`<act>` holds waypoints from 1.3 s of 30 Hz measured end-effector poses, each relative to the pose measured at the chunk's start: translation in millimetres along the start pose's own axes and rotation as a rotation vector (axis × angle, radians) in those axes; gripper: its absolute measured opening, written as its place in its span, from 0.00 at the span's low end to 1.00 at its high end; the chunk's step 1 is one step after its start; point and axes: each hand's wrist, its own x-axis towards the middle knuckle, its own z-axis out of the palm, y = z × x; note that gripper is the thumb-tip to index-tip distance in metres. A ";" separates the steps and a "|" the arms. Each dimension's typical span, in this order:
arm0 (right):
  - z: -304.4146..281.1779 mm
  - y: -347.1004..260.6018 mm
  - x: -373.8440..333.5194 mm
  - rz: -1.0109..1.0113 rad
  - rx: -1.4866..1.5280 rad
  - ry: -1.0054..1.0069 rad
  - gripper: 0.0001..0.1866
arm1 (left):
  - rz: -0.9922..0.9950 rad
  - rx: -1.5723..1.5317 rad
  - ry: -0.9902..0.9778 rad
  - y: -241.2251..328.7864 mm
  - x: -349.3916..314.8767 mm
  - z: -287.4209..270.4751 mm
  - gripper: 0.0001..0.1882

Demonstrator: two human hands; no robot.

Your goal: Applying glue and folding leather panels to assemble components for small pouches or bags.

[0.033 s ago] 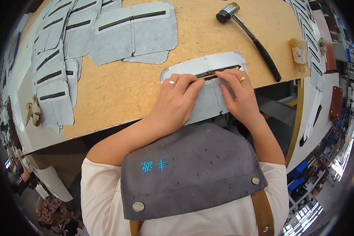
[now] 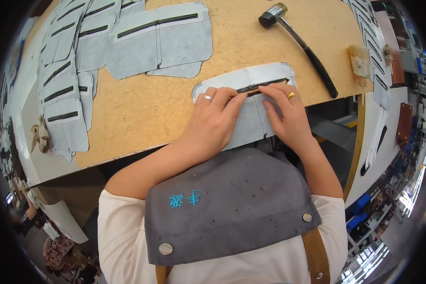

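A light grey leather-like panel (image 2: 247, 124) lies over the table's front edge, its lower part hanging toward my lap. Across its upper part runs a long slot (image 2: 274, 86) edged in black, below a paler band. My left hand (image 2: 215, 111), with a silver ring, pinches the lower lip of the slot near its middle. Beside it my right hand (image 2: 288, 109), with a gold ring, pinches the slot's edge between bent fingers and thumb. The fingertips are close together and hide part of the slot.
A black-handled mallet (image 2: 312, 61) lies at the back right of the wooden table (image 2: 142, 109). Near the right edge stands a stained glue container (image 2: 359, 61). More slotted grey panels (image 2: 184, 42) lie at the back left, several overlapping in rows (image 2: 64, 130). A crumpled cloth (image 2: 40, 135) sits at far left.
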 end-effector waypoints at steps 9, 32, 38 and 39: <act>-13.1 20.7 10.7 -0.005 -0.109 0.104 0.17 | 0.131 0.228 -0.118 0.3 0.7 1.9 0.24; -63.8 -20.4 -15.8 0.001 -0.211 0.066 0.34 | 0.233 0.146 -0.038 -5.5 -11.7 -0.6 0.17; -42.5 -11.0 -39.4 0.096 -0.391 -0.209 0.34 | 0.226 0.089 -0.036 -3.6 -9.7 -3.5 0.17; -49.2 -13.0 -37.0 0.091 -0.444 -0.204 0.33 | 0.219 0.088 -0.053 -2.6 -10.8 -4.7 0.16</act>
